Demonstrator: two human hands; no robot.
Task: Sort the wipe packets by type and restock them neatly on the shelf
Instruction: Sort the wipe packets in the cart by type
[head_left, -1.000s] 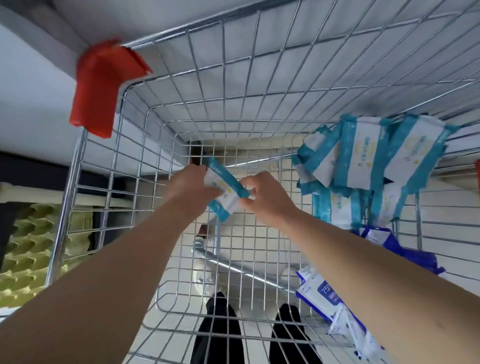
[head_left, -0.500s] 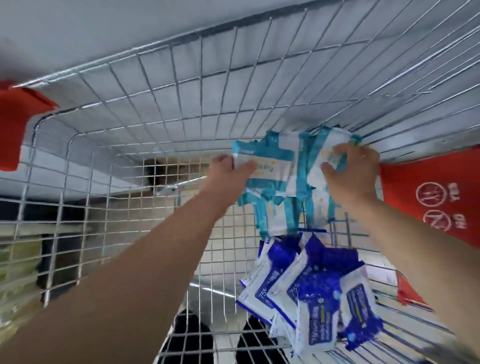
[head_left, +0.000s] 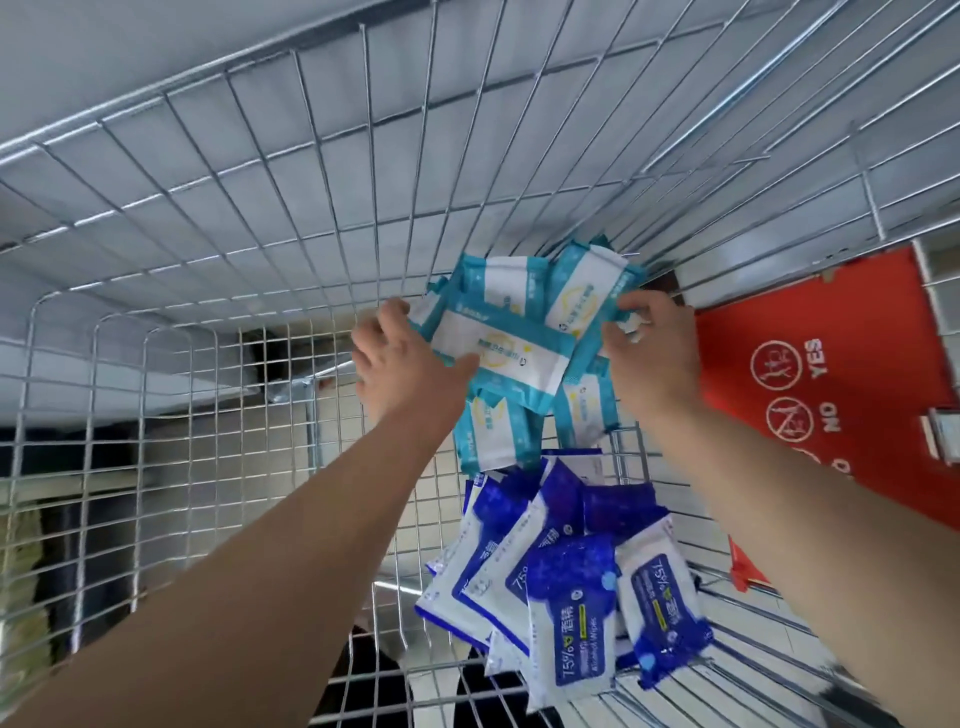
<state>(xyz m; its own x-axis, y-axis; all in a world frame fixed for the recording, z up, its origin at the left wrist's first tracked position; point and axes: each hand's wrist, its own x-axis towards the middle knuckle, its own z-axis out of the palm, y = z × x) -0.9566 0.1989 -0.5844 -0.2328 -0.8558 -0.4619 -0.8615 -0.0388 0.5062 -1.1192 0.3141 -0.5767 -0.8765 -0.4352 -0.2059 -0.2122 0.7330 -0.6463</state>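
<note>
As both hands close on teal heap, single teal-and-white soft plastic wipe packet (head_left: 511, 358), held mid-cart a second ago, now lies on top, between hands. Left hand (head_left: 405, 364) pinches its end, thumb on face. Right hand (head_left: 652, 358) curls fingers round stack of teal packets (head_left: 587, 296). Dark-blue-and-white wipe packets (head_left: 566, 597) heaped just below grip. All inside silver wire cart basket (head_left: 260, 260). Types grouping; shelf restock not begun.
</note>
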